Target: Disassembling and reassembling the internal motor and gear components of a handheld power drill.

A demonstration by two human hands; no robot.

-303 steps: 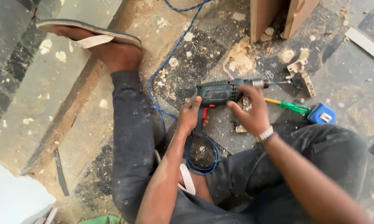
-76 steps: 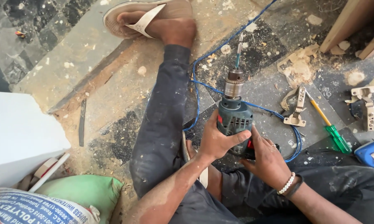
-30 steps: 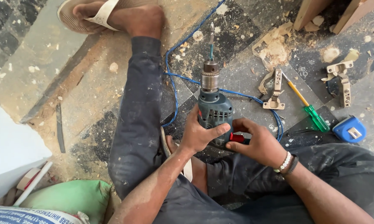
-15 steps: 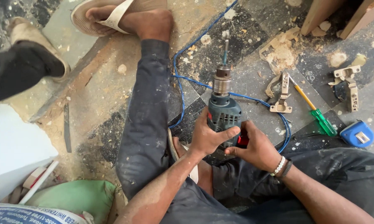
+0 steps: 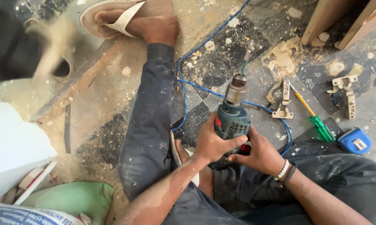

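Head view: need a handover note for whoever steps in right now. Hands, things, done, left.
Left hand: wrapped round the green drill body.
Right hand: on the drill's grip, beside its red part.
Drill: chuck points away, a bit fitted, blue cord trails over the floor.
Nearby: metal hinges, green-handled screwdriver, blue tape measure.
Done: the drill is held in both hands.
Left: the hinges lie loose on the floor, untouched.

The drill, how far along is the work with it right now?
Done: a bit sits in the chuck of the drill, pointing away over the floor. In hand: the left hand wraps the drill body and the right hand holds its lower grip. Left: the hinges and the screwdriver lie untouched on the dusty floor, and the bit touches no workpiece.
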